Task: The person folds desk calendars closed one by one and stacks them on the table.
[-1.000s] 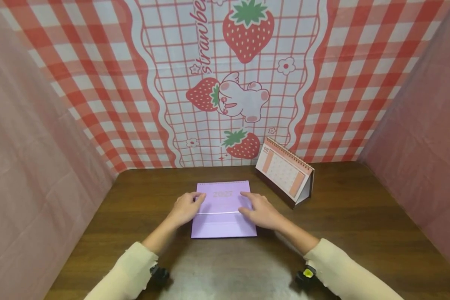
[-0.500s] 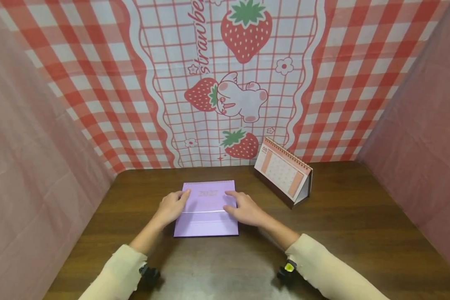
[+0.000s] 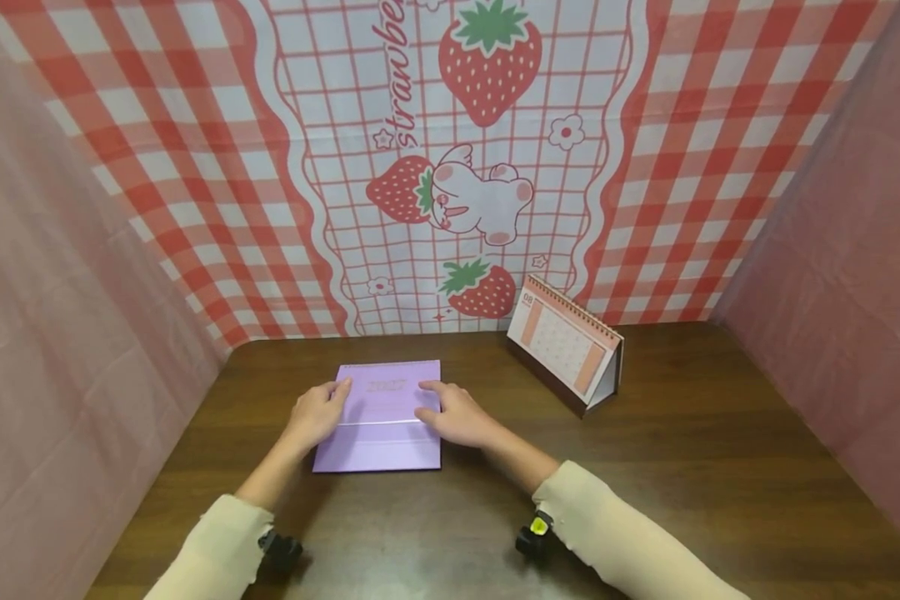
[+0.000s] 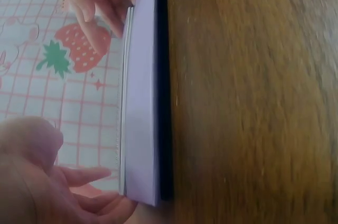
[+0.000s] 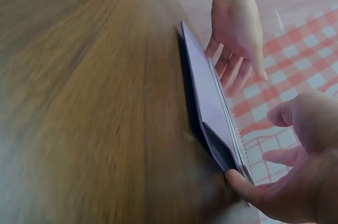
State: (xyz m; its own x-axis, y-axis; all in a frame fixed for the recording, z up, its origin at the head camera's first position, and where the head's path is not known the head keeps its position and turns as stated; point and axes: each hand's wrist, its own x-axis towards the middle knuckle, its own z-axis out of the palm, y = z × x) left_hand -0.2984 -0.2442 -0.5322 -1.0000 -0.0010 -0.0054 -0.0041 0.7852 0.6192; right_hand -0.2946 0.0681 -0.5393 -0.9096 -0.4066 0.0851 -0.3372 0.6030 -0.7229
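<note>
You have a purple spiral-bound calendar [image 3: 386,406] lying nearly flat on a brown wood-grain bench [image 3: 390,533], left of the pink-and-white desk calendar [image 3: 566,337] and nearer to you than it. Your left hand [image 3: 319,412] flanks the side farther from the desk calendar, thumb and fingers apart, fingertips touching the edge. Your right hand [image 3: 457,417], on the side toward the desk calendar, spreads thumb and forefinger apart over the purple cover while a lower finger touches the edge. The year printed on that cover is blurred. The desk calendar stands tented, its page marked 08. Behind it hangs a strawberry-print cloth [image 3: 450,108] with red gingham sides. Your cream sleeves [image 3: 615,533] lie nearer to you than the desk calendar, a small black device [image 3: 281,550] at each cuff.
</note>
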